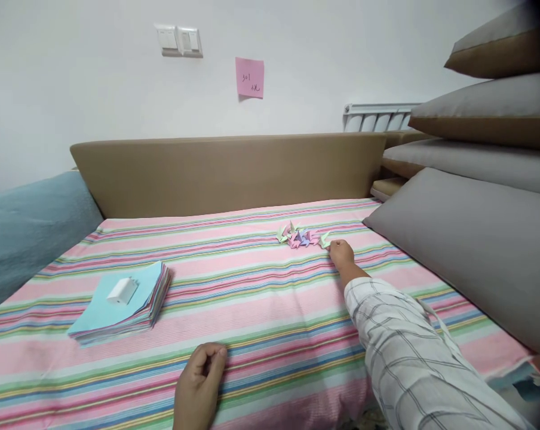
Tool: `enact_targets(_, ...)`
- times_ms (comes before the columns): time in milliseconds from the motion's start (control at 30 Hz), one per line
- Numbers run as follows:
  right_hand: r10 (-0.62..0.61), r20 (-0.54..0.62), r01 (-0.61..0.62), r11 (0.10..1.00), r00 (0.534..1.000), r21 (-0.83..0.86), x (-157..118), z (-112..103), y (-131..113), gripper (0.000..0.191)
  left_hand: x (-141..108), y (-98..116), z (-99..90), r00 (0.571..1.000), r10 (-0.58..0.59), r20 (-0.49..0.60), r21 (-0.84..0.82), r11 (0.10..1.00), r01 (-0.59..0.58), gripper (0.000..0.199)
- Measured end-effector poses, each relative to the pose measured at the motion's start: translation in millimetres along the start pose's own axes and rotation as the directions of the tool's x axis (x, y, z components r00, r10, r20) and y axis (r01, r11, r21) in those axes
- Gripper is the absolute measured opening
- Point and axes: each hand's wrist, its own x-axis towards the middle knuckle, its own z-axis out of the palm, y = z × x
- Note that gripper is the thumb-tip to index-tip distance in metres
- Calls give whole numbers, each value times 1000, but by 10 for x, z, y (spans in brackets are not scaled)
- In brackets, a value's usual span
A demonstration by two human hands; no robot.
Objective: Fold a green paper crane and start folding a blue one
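My right hand (pixel 341 254) reaches far out over the striped cloth, its fingers pinched at the edge of a pale green folded paper crane (pixel 324 240). Just left of that crane lies a small cluster of other origami cranes (pixel 302 238) in pink, purple and light green. Close to me, my left hand (pixel 201 379) rests low over the cloth with its fingers curled in and the thumb against them; I see nothing in it.
A stack of coloured paper (pixel 117 304) lies at the left, a white charger plug (pixel 122 291) on top. The striped cloth (pixel 252 298) covers the surface. A brown backrest (pixel 234 176) stands behind; grey cushions (pixel 471 239) pile at the right, and a blue cushion (pixel 32 227) is left.
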Motion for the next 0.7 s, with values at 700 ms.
enact_targets(700,-120,-86,125,991,989,57,-550,-183,-168,36,-54,11,31,1000,23,-13,-4,1000,-23,30)
